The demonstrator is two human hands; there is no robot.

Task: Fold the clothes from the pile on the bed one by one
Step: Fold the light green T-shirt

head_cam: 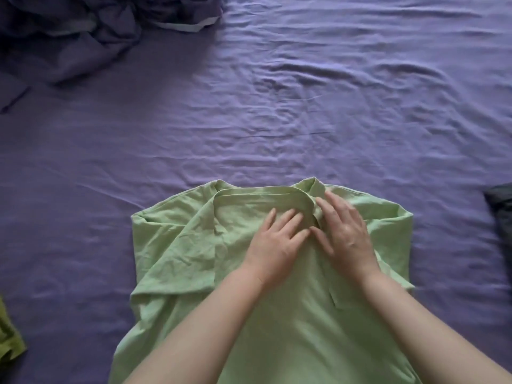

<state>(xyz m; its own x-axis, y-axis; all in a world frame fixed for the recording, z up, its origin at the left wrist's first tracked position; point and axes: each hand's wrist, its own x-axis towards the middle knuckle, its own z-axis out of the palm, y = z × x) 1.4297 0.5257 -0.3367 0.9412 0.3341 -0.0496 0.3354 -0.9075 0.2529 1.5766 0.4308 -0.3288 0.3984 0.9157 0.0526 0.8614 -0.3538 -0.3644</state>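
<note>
A light green garment (194, 245) lies spread on the purple bed sheet (304, 106), near the front edge, with its sides folded inward and a hem band across the top. My left hand (277, 239) rests flat on the folded middle panel, fingers straight. My right hand (343, 231) lies flat beside it, fingers stretched over the fold near the top right corner. Both palms press the cloth down. A pile of dark clothes (83, 31) sits at the far left corner of the bed.
An olive-green piece of cloth (9, 336) lies at the left edge. A dark garment (501, 206) pokes in at the right edge. Wrinkled purple sheet stretches across the middle and far right.
</note>
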